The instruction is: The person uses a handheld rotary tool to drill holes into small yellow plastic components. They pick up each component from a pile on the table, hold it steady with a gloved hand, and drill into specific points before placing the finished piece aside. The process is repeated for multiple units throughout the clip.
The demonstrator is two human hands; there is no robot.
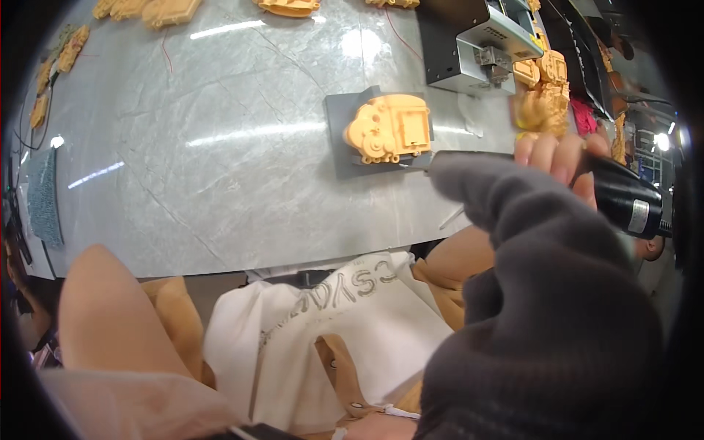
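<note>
My right hand [565, 158] is closed around a black electric screwdriver [627, 194] with a silver label on its body. The thin bit reaches left to the lower edge of an orange plastic housing [392, 130]; I cannot tell if it touches. That housing lies on a dark grey block [339, 132] and shows round bosses and a rectangular recess. My dark grey sleeve [528, 271] covers part of the screwdriver's front. My left hand is not plainly seen. A pinkish patch low in the head view is too unclear to name.
A metal box-shaped machine [484, 55] stands at the back right, beside several piled orange parts [554, 70]. A yellowish shape [532, 110] there is smeared. More orange parts [172, 11] line the far edge of the grey table [242, 176]. A blue-green cloth [44, 198] lies left.
</note>
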